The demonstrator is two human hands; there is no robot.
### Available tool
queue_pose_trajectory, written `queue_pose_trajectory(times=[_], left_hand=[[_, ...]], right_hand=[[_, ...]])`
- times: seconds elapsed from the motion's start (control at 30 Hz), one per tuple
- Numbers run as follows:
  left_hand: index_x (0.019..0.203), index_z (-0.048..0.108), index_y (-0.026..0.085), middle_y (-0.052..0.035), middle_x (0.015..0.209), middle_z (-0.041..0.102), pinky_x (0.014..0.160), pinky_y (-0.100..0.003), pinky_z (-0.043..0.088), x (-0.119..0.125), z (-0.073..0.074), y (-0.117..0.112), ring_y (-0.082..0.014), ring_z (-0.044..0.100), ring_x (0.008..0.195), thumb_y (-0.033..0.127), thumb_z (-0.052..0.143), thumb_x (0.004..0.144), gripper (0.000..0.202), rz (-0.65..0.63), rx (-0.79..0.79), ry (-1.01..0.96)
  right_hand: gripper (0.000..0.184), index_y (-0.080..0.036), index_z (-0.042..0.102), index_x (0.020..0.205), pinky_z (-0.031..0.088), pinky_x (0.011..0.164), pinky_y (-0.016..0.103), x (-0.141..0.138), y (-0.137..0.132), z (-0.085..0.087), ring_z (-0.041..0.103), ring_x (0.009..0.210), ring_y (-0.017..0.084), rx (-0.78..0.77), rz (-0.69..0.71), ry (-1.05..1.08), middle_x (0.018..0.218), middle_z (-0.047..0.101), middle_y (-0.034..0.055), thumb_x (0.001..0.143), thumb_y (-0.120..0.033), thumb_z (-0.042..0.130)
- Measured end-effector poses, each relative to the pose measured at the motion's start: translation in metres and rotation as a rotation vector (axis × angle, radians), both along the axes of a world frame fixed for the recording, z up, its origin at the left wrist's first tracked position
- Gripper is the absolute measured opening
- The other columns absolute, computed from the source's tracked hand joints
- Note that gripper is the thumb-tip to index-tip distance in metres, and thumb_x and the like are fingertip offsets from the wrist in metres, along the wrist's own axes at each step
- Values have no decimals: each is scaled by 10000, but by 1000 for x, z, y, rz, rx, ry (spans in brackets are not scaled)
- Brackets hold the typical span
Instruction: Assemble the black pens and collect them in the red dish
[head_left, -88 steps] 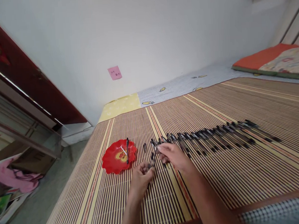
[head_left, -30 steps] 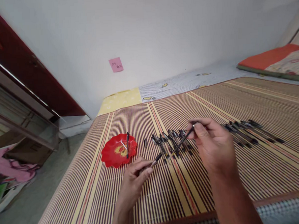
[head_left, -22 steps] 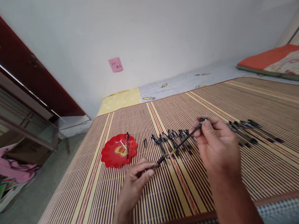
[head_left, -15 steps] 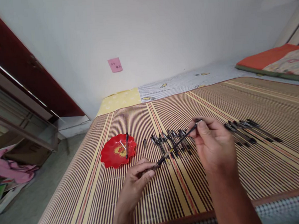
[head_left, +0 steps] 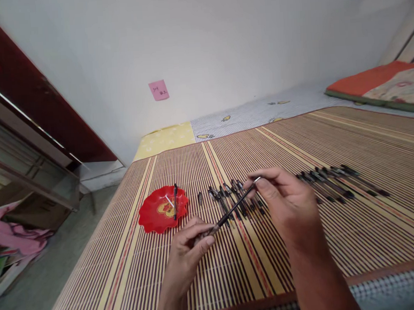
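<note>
My left hand is closed on a short dark pen barrel, pinched between thumb and fingers just above the striped bamboo mat. My right hand pinches the far end of a thin dark refill. The refill slants down to the left, and its lower tip meets the open end of the barrel. Behind both hands a long row of black pens lies on the mat. A red scalloped plate to the left holds one black pen and a small white piece.
A single small dark cap lies between the plate and the pen row. The mat's left edge drops to the floor by a dark cabinet. An orange pillow sits at the far right. On the wall is a pink note.
My right hand lifted the refill away from the pen row, brought its tip to the barrel in my left hand, and has since moved left towards it. The left hand has hardly moved.
</note>
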State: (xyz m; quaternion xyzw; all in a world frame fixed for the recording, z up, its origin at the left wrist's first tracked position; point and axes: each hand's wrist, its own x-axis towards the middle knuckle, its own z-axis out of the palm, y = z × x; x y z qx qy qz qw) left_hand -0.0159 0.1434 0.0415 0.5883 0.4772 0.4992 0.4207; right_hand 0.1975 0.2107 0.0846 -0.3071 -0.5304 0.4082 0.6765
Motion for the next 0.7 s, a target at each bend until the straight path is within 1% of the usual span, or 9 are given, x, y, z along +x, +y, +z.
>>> queue_pose_trajectory(times=[0.07, 0.13, 0.27, 0.33, 0.4, 0.53, 0.57, 0.6, 0.7], left_hand=[[1047, 800, 270, -23, 837, 562, 697, -267, 386, 3, 0, -1, -157, 516, 799, 288, 719, 881, 186, 20, 1, -20], [1047, 797, 254, -17, 820, 560, 642, -248, 370, 6, -3, -3, -131, 490, 730, 309, 709, 890, 188, 45, -12, -71], [1080, 764, 202, 22, 669, 494, 504, -216, 269, 17, -7, -5, -80, 372, 556, 363, 680, 909, 249, 86, -123, -286], [1035, 758, 167, 41, 602, 447, 465, -206, 214, 25, -6, -6, -63, 316, 504, 390, 681, 904, 270, 89, -175, -399], [965, 751, 135, 49, 563, 430, 438, -198, 177, 32, -3, -6, -46, 274, 462, 403, 673, 905, 285, 46, -213, -509], [899, 720, 122, 76, 477, 379, 382, -188, 136, 41, 1, -6, -23, 193, 366, 421, 642, 914, 310, -142, -300, -724], [885, 711, 123, 78, 468, 380, 377, -183, 143, 43, 1, -6, -22, 198, 358, 426, 655, 903, 308, -156, -312, -749], [876, 701, 126, 75, 472, 395, 380, -176, 160, 43, 1, -6, -22, 225, 362, 424, 682, 884, 299, -142, -319, -756], [862, 665, 145, 58, 524, 482, 405, -157, 222, 44, 0, -5, -35, 330, 418, 391, 780, 804, 278, -12, -307, -682]], right_hand=[[115, -236, 738, 989, 567, 679, 280, -6, 1, -1, 673, 729, 140, -36, 109, -38, 842, 729, 20, 924, -287, 659], [106, -233, 740, 962, 559, 684, 271, -14, 3, -4, 668, 724, 135, -72, 223, -45, 824, 732, 16, 916, -291, 664], [117, -226, 748, 943, 537, 720, 264, -32, 7, -14, 646, 738, 125, -140, 380, -33, 879, 735, 23, 907, -303, 669], [139, -229, 750, 965, 530, 743, 270, -38, 9, -20, 642, 755, 126, -173, 428, 9, 919, 734, 27, 909, -326, 668], [160, -229, 751, 972, 527, 764, 280, -40, 10, -24, 645, 769, 132, -204, 479, 65, 914, 732, 30, 905, -351, 673], [184, -214, 750, 920, 532, 806, 311, -38, 11, -24, 653, 789, 153, -238, 575, 134, 851, 722, 34, 874, -384, 696], [188, -212, 747, 907, 532, 807, 316, -37, 11, -23, 652, 788, 157, -237, 586, 137, 838, 717, 34, 866, -389, 701], [191, -210, 743, 899, 532, 800, 318, -36, 11, -22, 649, 785, 159, -234, 590, 130, 829, 712, 33, 859, -393, 705], [185, -210, 728, 871, 516, 743, 295, -34, 12, -20, 619, 751, 148, -227, 547, 62, 797, 681, 17, 835, -392, 724]])
